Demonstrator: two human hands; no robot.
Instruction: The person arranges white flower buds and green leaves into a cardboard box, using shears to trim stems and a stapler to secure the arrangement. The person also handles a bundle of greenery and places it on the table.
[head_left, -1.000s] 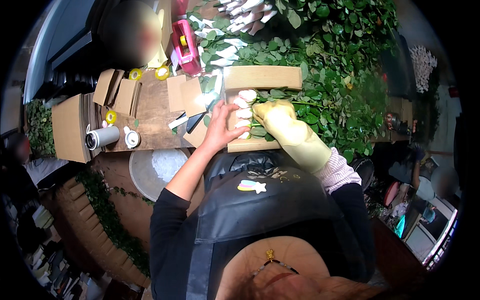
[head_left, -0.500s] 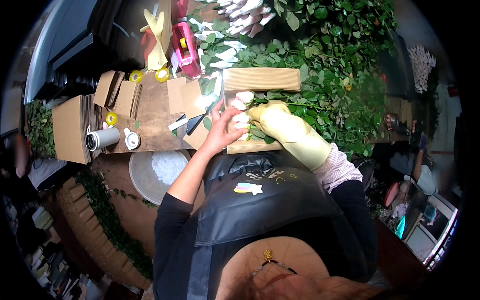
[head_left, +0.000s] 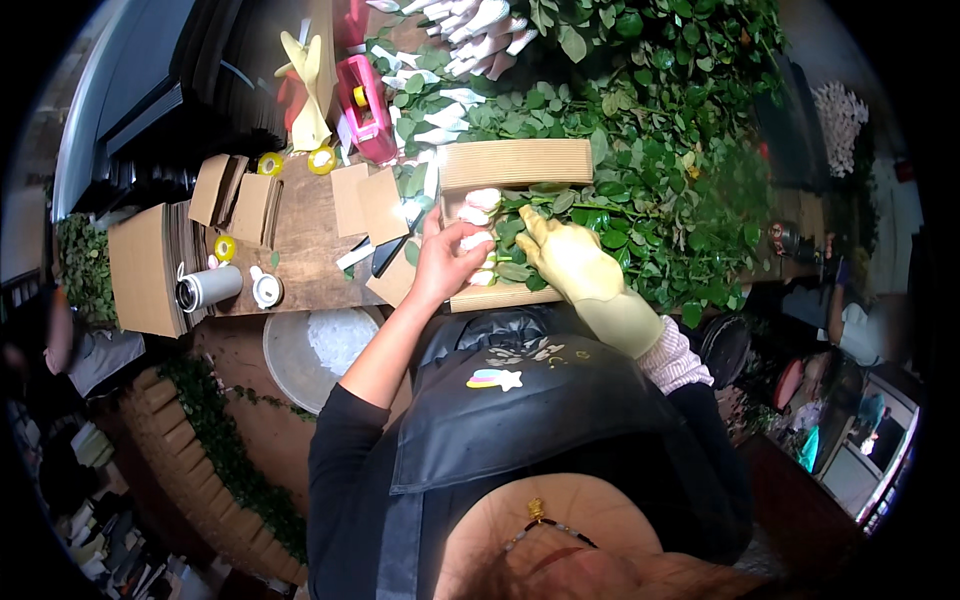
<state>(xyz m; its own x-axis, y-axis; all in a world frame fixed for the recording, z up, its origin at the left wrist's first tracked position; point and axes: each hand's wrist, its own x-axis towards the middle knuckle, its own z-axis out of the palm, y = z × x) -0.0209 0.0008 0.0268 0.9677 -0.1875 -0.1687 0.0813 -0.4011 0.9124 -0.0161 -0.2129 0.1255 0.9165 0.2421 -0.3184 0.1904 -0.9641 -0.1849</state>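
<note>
Pale pink-white roses (head_left: 480,207) lie with their heads side by side between two strips of ribbed tan cardboard (head_left: 515,163). My bare left hand (head_left: 445,262) is at the blooms from the left, its thumb and index finger closed round a middle rose head (head_left: 477,242). To the right of the heads, my right hand (head_left: 570,252), in a pale yellow rubber glove, rests over the stems and leaves. Its fingers stretch forward, slightly apart, and no object shows in them. Leaves partly hide the stems.
Leafy rose stems (head_left: 650,180) cover the table's right side. Wrapped white bundles (head_left: 480,35) lie at the back. A pink tape dispenser (head_left: 365,110), cardboard pieces (head_left: 367,203), a stack of cardboard (head_left: 150,265) and a grey-white flask (head_left: 210,288) occupy the left.
My gloved right hand has drawn back a little to the right from the rose heads, its fingers straightening. The thumb and index finger of my left hand have come closer together.
</note>
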